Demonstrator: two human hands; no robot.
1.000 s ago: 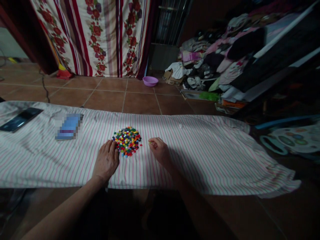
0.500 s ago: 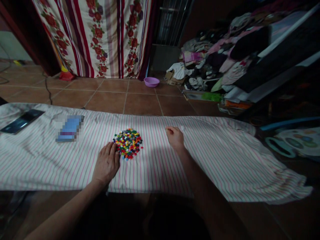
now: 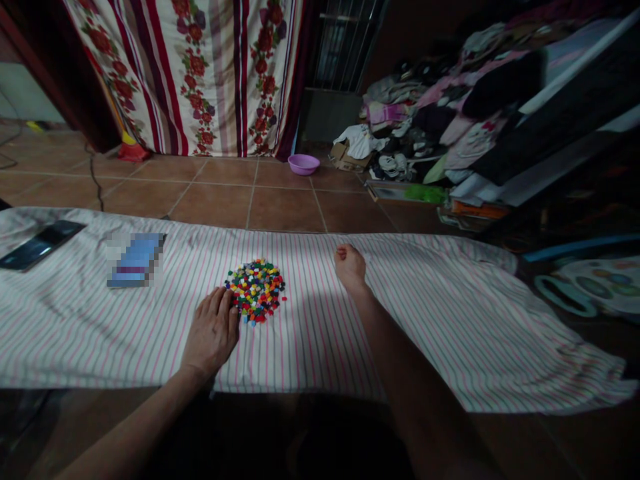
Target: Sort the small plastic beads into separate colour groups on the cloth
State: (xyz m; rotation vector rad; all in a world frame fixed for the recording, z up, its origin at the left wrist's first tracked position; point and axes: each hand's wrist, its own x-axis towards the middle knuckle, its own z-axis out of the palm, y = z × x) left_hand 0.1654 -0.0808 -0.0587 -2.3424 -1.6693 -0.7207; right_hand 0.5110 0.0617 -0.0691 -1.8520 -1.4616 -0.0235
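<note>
My cloth-covered surface (image 3: 440, 327)
Coloured pieces (image 3: 257, 290) heaped by my left hand (image 3: 213, 325); farther left, blurred blue item (image 3: 137, 259), dark phone (image 3: 43, 245).

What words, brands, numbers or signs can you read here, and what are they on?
None can be read.
Blue item: pixelated, nothing legible.
Dark phone: no legible text.
Box: too small and dim to tell.
Colored pieces: too small to show any lettering.

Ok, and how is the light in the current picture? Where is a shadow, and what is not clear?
Head view: dim overall, the striped cloth among the brighter areas; head view: a soft shadow on it, between the coloured pieces and the right forearm; head view: pixelation covers the blue screen, and detail sinks into darkness at far right.
</note>
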